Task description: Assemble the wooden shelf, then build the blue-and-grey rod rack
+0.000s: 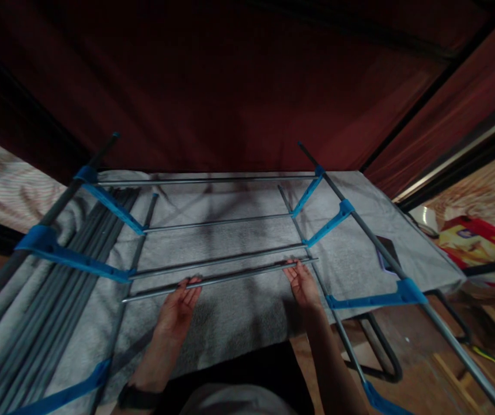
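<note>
A thin grey metal tube [241,274] lies crosswise between my hands, its ends free. My left hand [177,310] has its fingers closed around the tube left of its middle. Toward the tube's right end, my right hand [302,282] pinches it with the fingers. Around it stands a frame of grey poles with blue plastic brackets. A blue bracket [329,223] and another blue bracket [355,300] join the right-hand poles; a blue bracket [74,256] joins the left-hand ones. Just beyond the held tube runs a similar crossbar [216,260] between both sides.
Several loose grey tubes [63,288] lie in a row at the left on a grey cloth-covered table [230,323]. A dark phone-like object [386,253] rests at the right. Dark red fabric [230,86] hangs behind. A red and yellow box [480,245] stands at far right.
</note>
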Demonstrator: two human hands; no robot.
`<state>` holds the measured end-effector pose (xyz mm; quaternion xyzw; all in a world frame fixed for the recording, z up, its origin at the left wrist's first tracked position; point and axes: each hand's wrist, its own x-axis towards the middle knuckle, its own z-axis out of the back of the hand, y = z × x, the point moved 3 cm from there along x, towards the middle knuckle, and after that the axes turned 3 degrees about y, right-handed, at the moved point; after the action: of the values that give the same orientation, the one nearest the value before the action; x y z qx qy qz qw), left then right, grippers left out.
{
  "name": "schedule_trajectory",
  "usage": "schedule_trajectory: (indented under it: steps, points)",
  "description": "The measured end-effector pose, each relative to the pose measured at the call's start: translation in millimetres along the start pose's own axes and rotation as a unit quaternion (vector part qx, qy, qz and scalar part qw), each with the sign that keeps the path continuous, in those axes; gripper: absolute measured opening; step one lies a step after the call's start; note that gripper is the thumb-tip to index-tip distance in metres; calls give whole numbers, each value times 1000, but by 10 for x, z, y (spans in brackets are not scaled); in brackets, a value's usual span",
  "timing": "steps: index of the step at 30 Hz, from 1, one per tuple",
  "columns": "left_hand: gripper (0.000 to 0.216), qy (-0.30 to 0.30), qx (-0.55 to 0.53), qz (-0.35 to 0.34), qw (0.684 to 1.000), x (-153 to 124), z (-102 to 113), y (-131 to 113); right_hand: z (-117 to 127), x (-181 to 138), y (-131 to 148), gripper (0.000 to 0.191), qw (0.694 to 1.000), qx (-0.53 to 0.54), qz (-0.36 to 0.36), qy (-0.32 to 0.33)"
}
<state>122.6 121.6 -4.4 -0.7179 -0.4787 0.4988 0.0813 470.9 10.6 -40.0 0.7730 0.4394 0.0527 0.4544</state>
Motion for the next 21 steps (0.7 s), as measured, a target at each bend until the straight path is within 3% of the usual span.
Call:
schedule_trajectory:
  steps: [21]
  points:
    - [25, 31, 9, -15, 999, 22, -2, 6, -1, -26, -8, 18, 1000, 19, -10, 23]
